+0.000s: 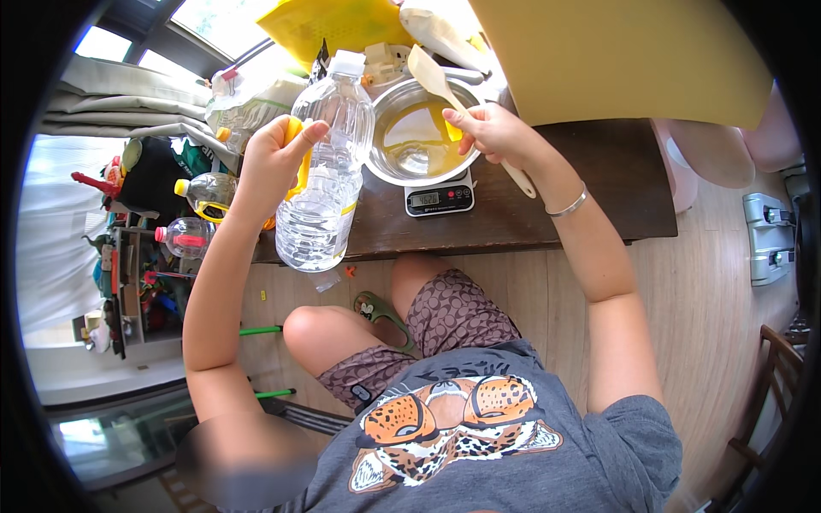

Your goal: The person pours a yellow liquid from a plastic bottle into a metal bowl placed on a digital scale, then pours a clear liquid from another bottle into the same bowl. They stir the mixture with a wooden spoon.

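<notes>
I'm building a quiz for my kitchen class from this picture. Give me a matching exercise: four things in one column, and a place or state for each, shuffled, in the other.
Things
1. Clear plastic bottle with white cap
2. Round steel mixing bowl
3. Pale wooden spatula
4. Thin silver bracelet

Places or states
A. Around the right wrist
B. Sits on the small digital scale
C. Held by its yellow handle in the left hand
D. Held in the right hand, blade up over the bowl

Pairs: 1-C, 2-B, 3-D, 4-A
</notes>
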A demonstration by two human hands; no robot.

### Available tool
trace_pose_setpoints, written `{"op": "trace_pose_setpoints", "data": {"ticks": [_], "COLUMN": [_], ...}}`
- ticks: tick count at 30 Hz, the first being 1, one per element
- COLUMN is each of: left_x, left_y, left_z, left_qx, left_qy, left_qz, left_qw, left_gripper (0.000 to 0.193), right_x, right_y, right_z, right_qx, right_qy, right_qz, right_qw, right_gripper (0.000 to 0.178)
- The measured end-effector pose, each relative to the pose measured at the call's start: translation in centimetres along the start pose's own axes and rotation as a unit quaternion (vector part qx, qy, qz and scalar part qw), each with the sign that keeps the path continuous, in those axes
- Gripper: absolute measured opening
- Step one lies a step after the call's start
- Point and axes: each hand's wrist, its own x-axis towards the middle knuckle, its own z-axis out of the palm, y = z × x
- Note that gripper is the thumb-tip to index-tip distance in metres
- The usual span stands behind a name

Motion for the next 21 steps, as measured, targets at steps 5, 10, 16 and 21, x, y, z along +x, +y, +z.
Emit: {"op": "trace_pose_setpoints", "data": {"ticks": [5, 10, 16, 21], "left_x": [0.4, 0.6, 0.4, 0.7], "left_y": [-0.7, -1.8, -3.0, -3.4], "left_z": [0.7, 2.3, 3.3, 3.4], "left_qx": [0.069, 0.23, 0.31, 0.365], "left_qy": [-0.024, -0.103, -0.142, -0.146], "left_qz": [0.01, 0.03, 0.014, 0.03], "left_qw": [0.997, 0.967, 0.94, 0.919], "left_gripper": [0.036, 0.046, 0.056, 0.057], "right_x": [0.2, 0.1, 0.0, 0.1], "right_y": [0.4, 1.0, 1.1, 1.0], "right_z": [-0.1, -0.1, -0.2, 0.0], "right_qx": [0.0, 0.003, 0.002, -0.005], "right_qy": [-0.001, -0.007, -0.014, -0.013], "right_qz": [-0.002, 0.002, 0.005, 0.004], "right_qw": [1.0, 1.0, 1.0, 1.0], "right_gripper": [0.048, 0.048, 0.048, 0.048]}}
